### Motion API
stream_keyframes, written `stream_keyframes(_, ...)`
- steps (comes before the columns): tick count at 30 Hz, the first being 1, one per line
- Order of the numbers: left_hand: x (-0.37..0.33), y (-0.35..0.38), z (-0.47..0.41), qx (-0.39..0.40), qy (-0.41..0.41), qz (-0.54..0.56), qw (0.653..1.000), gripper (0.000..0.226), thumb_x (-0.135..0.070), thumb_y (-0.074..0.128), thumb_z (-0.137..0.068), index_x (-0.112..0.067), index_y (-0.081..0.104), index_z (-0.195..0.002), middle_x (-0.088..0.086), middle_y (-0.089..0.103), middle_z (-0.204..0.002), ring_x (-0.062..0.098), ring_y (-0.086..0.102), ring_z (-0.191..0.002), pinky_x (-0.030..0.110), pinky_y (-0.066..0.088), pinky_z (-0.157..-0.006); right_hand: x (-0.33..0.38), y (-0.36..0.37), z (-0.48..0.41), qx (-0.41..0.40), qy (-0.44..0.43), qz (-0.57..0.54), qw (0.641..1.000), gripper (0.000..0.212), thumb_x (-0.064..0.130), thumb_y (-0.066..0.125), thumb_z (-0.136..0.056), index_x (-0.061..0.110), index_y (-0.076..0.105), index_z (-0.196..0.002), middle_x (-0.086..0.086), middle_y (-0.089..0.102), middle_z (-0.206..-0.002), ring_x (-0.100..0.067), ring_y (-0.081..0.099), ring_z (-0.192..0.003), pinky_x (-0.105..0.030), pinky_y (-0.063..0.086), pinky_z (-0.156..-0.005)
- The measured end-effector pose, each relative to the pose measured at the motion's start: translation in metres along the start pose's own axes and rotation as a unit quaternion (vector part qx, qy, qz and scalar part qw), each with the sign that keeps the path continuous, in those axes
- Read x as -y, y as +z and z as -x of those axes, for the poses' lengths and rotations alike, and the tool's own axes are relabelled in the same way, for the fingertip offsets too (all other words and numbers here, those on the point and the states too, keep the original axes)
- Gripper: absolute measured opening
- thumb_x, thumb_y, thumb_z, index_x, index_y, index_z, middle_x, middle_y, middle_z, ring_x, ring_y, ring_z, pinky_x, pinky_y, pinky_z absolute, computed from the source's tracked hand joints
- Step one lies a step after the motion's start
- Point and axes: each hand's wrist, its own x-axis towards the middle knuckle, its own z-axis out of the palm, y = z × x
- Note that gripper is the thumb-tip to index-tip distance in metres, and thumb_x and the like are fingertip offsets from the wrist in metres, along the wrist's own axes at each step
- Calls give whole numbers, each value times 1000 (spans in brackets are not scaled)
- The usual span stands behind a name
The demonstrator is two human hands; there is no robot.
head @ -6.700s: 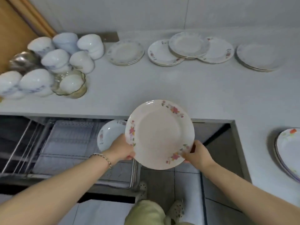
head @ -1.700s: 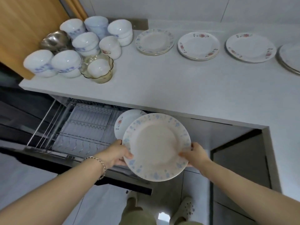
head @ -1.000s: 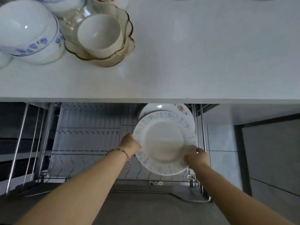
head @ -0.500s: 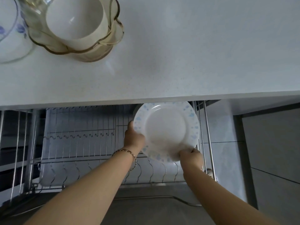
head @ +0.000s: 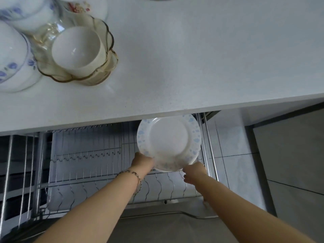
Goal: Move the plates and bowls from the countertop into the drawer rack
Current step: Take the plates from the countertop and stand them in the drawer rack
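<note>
A white plate with blue flowers on its rim [head: 168,142] stands upright at the right end of the wire drawer rack [head: 98,160], just under the countertop edge [head: 175,113]. My left hand [head: 142,162] grips its lower left rim. My right hand [head: 194,171] holds the lower right rim from below, its fingers blurred. On the countertop at the left, a white bowl [head: 77,48] sits inside an amber glass bowl [head: 107,67]. Beside them are white bowls with blue flowers [head: 15,67].
The rack's wire slots to the left of the plate hold nothing. A steel side rail [head: 209,149] runs along the rack's right edge. A grey cabinet front [head: 289,163] stands at the right, with tiled floor below it. Another flowered bowl [head: 82,7] is at the top.
Both hands have carried the plate further back and down into the rack, under the countertop edge. The flowered plate behind it is now hidden. The camera has pulled back slightly.
</note>
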Motion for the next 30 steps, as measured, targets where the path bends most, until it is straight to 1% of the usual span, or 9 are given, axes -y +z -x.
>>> stream_keyframes(3, -14, -1, 36, -4, 61, -148, 987, 43, -15, 45, -90, -5, 42, -131, 15, 49, -130, 30, 57, -110, 26, 45, -78, 2, -29, 19, 66, -31, 81, 994, 12, 1, 49, -89, 3, 54, -78, -8, 52, -65, -16, 53, -56, -25, 47, -54)
stream_keyframes(7, -63, 14, 101, 54, 163, -211, 962, 28, -8, 40, -93, -6, 59, -113, 5, 56, -106, 22, 52, -105, 22, 41, -91, 8, -102, 55, 60, -151, 184, 969, 32, 7, 48, -89, -7, 58, -116, -14, 61, -88, -23, 59, -78, -22, 45, -59)
stream_keyframes(11, -129, 55, 169, 69, 250, -237, 936, 22, -3, 41, -89, -5, 62, -86, 16, 57, -88, 22, 54, -83, 21, 39, -63, 6, -209, 90, 1, -200, 202, 959, 38, 8, 46, -91, -2, 51, -128, -19, 66, -106, -21, 62, -74, -29, 50, -80)
stream_keyframes(13, -163, 83, 203, 60, 280, -220, 932, 23, -2, 43, -86, -11, 63, -87, 12, 54, -82, 20, 52, -76, 21, 35, -53, 0, -269, 103, -18, -214, 203, 956, 36, 5, 43, -90, -6, 54, -123, -16, 64, -93, -24, 60, -73, -28, 48, -70)
stream_keyframes(15, -197, 114, 236, 62, 284, -189, 938, 24, -3, 43, -88, -9, 66, -89, 10, 58, -82, 22, 58, -77, 21, 39, -60, -7, -330, 120, -58, -234, 213, 947, 32, 3, 44, -89, -7, 61, -114, -17, 66, -94, -25, 61, -74, -25, 49, -65)
stream_keyframes(19, -261, 182, 295, 86, 297, -112, 944, 29, -5, 41, -90, -18, 50, -66, 1, 55, -69, 14, 56, -62, 21, 37, -55, -25, -440, 143, -164, -268, 160, 936, 22, 6, 47, -83, 7, 60, -66, -14, 60, -84, -23, 55, -77, -23, 43, -59)
stream_keyframes(23, -318, 248, 344, 121, 325, -104, 932, 20, -7, 43, -92, -15, 53, -77, -1, 56, -72, 17, 60, -72, 25, 44, -60, -35, -532, 151, -227, -268, 12, 936, 28, 1, 44, -83, -4, 65, -101, -13, 55, -82, -31, 59, -82, -30, 43, -71)
stream_keyframes(25, -341, 280, 360, 136, 322, -109, 931, 19, -7, 42, -93, -15, 52, -79, -1, 55, -71, 17, 59, -72, 22, 42, -58, -40, -565, 155, -272, -260, -4, 927, 20, 1, 42, -86, 5, 62, -84, -13, 55, -79, -39, 59, -94, -27, 43, -70)
stream_keyframes(30, -385, 361, 369, 187, 287, -147, 928, 37, 2, 33, -93, -20, 32, -63, 3, 30, -61, 10, 28, -52, 20, 19, -50, -55, -618, 134, -342, -190, -98, 915, 37, 8, 40, -92, -1, 53, -126, -17, 58, -128, -33, 54, -119, -33, 44, -97)
